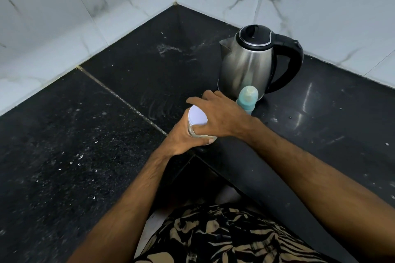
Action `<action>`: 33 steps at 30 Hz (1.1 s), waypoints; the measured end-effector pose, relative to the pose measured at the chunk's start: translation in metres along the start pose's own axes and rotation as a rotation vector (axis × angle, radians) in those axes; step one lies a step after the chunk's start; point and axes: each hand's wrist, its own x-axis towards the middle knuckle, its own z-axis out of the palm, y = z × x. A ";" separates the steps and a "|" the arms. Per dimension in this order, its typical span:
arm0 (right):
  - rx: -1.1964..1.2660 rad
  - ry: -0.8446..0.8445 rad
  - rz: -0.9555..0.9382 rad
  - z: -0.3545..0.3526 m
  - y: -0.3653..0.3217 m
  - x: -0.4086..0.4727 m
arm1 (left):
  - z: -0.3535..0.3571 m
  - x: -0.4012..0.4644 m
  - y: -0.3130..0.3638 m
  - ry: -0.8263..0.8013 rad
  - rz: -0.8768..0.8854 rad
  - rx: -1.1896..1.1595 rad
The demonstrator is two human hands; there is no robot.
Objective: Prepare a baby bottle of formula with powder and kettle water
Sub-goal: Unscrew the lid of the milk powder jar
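A clear powder jar with a white lid [197, 116] stands near the inner corner of the black counter. My left hand [181, 137] wraps the jar's body from below. My right hand [222, 113] lies over the lid, fingers curled around its rim. Just right of my right hand stands a baby bottle [246, 97] with a teal cap, partly hidden by my wrist. Behind the bottle is a steel kettle [248, 64] with a black lid and handle, its spout pointing left.
The black granite counter [85, 145] forms an L against white marble wall tiles [64, 17]. White powder smears mark the counter left of the kettle [168, 49]. The counter's inner edge drops off below my hands.
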 end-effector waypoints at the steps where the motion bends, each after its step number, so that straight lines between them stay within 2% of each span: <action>1: 0.000 0.008 0.003 -0.003 -0.001 -0.001 | 0.000 0.000 0.000 -0.003 0.004 0.004; 5: 0.111 0.118 0.025 -0.020 0.001 -0.009 | 0.000 0.003 -0.006 0.008 0.029 0.019; 9: 0.405 0.286 0.057 -0.029 0.008 -0.036 | -0.001 0.003 -0.009 0.015 0.047 0.052; 14: 0.625 0.444 0.045 0.000 0.018 -0.090 | -0.002 0.003 -0.008 0.044 0.094 0.085; 19: 0.673 0.397 0.181 0.057 0.031 -0.129 | -0.002 0.003 -0.011 0.042 0.059 0.122; 24: 0.678 0.311 0.207 0.102 0.036 -0.146 | -0.003 0.003 -0.008 0.034 0.041 0.131; 33: 0.604 0.285 0.220 0.128 0.042 -0.150 | -0.004 0.000 -0.003 0.015 0.001 0.139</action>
